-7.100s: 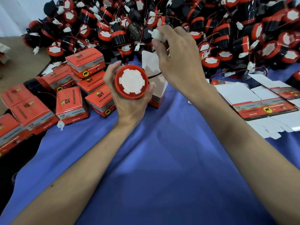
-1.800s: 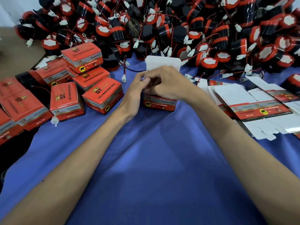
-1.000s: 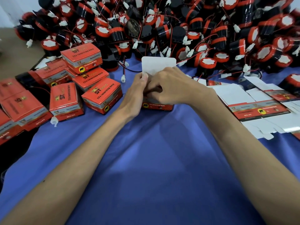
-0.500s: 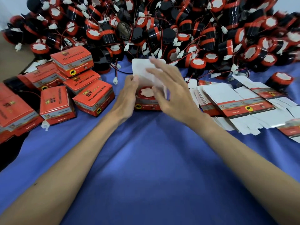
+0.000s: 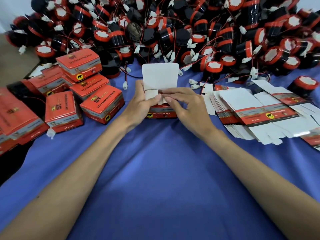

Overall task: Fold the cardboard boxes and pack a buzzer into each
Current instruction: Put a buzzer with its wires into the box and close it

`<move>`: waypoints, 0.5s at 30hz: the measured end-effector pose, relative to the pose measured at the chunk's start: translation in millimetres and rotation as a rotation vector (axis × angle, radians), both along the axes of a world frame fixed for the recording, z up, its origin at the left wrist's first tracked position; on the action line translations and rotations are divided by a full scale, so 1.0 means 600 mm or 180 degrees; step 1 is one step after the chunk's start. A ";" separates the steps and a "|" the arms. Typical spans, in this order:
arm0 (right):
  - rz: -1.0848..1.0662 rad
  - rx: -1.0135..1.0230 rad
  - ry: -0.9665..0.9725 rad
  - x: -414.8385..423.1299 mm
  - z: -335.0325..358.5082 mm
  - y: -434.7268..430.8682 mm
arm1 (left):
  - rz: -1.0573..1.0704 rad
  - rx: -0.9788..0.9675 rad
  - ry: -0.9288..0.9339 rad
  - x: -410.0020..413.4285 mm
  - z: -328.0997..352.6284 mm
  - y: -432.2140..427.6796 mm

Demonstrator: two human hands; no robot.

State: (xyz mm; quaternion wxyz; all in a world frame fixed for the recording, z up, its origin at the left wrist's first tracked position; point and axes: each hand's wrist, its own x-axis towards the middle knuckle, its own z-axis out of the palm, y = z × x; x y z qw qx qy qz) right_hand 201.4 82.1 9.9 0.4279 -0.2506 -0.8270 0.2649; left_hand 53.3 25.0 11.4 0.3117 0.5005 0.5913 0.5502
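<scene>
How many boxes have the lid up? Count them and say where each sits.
1: the open box on the blue cloth, between left hand and right hand, lid upright. More may be hidden.

Box (image 5: 161,114) int. obscured; buzzer heap (image 5: 173,32) cropped at top.
</scene>
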 end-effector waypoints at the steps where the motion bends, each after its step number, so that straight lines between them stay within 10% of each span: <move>1: 0.0003 0.0029 -0.0019 0.000 -0.001 0.001 | 0.0006 -0.0043 0.0011 -0.001 0.000 0.002; 15: 0.0434 -0.0975 0.0488 0.015 0.004 0.002 | 0.0183 0.0562 0.0390 -0.003 -0.008 0.000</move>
